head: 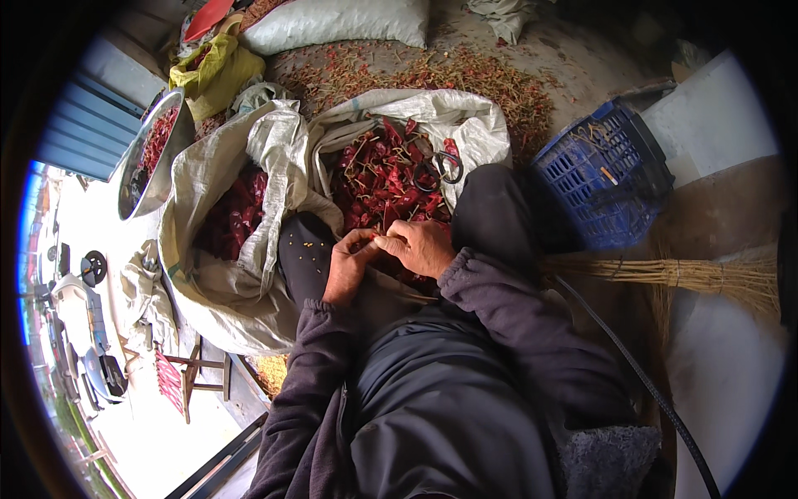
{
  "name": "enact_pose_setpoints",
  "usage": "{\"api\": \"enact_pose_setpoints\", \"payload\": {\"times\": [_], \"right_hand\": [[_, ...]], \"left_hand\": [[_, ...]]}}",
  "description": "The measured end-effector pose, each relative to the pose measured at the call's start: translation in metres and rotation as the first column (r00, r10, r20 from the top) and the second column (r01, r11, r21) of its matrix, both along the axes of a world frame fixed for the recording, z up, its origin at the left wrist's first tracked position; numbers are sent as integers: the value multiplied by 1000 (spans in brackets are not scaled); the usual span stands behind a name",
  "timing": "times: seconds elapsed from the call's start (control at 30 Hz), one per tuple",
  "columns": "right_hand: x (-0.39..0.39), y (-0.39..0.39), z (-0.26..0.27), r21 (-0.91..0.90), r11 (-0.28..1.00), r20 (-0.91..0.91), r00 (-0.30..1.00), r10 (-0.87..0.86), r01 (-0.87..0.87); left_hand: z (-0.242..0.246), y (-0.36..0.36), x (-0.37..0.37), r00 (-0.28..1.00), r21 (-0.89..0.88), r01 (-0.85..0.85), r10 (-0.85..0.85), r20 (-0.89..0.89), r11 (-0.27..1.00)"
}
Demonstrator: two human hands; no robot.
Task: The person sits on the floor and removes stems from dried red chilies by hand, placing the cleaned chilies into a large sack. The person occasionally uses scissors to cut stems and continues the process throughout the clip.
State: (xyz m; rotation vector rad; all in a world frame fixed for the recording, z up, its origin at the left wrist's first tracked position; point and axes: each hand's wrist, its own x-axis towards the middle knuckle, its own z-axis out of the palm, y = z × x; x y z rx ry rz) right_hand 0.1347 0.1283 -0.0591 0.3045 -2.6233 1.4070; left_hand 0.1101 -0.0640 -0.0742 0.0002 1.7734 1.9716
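My left hand (350, 264) and my right hand (419, 247) meet above the near edge of an open woven sack (477, 106) of dried red chilies (380, 181). Between the fingertips of both hands a small red piece, seemingly of chili, just shows; the fingers cover most of it. Black-handled scissors (450, 167) lie on the chilies at the right side of this sack. Left of it, a second white woven sack (187, 206) holds more dark red chilies (240, 212). Several pale seeds (303, 244) are scattered on my left trouser knee.
Stems and chili scraps (499, 87) litter the floor beyond the sacks. A blue plastic crate (592, 181) and a twig broom (704, 274) are at the right. A metal bowl (177, 134) of chilies, a yellow sack (230, 68) and a folding stool (187, 380) are at the left.
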Motion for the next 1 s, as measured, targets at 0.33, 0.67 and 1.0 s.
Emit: {"api": "enact_pose_setpoints", "payload": {"times": [0.33, 0.67, 1.0], "right_hand": [[-13, 21, -18, 81, 974, 30, 977, 210, -212], [-5, 10, -12, 500, 844, -73, 962, 262, -192], [-13, -19, -8, -829, 330, 550, 761, 344, 451]], "left_hand": [[-1, 1, 8, 956, -207, 172, -214, -201, 963], [-1, 8, 8, 877, -501, 112, -323, -356, 858], [-3, 4, 1, 988, 121, -144, 135, 75, 982]]}}
